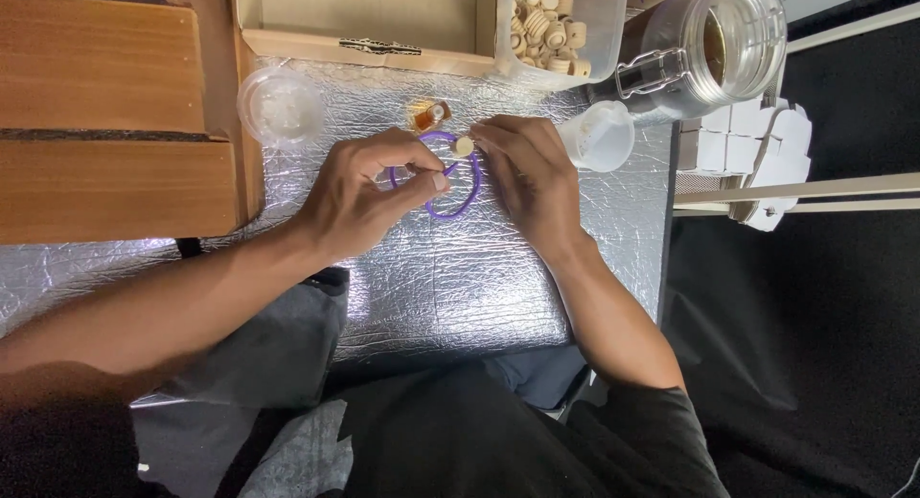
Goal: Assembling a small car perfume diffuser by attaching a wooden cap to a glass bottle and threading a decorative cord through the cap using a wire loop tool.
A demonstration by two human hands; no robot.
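The left hand (369, 186) is closed in a narrow pinch: thumb and forefinger meet at their tips on the near-left part of a purple cord loop (450, 208). The right hand (527, 172) is likewise closed to a fine pinch, its fingertips gathered on a small pale cork stopper (464, 146) that sits at the far side of the loop. Whether the stopper is threaded on the cord or only pressed against it cannot be told.

The governing relation: the cord lies directly between the two hands, with the stopper up and to the right of the left-hand pinch — closer to the right hand, which already holds it. The loop is roughly oval, and its free lower curve rests on the silver foil-covered table (460, 277), towards the person.

Outward from the grips:
- A small glass vial with amber contents (430, 115) lies just beyond the loop, apart from both hands.
- A translucent plastic cup (604, 134) stands just right of the right hand.
- A clear round lidded container (281, 107) sits beyond and to the left of the left hand.
- A clear bin of cork stoppers (556, 23) and an open cardboard box (369, 19) stand at the far edge.
- A large clip-top glass jar (714, 47) lies on its side at the far right — well apart from the work.
- Wooden boards (105, 115) lie along the left.
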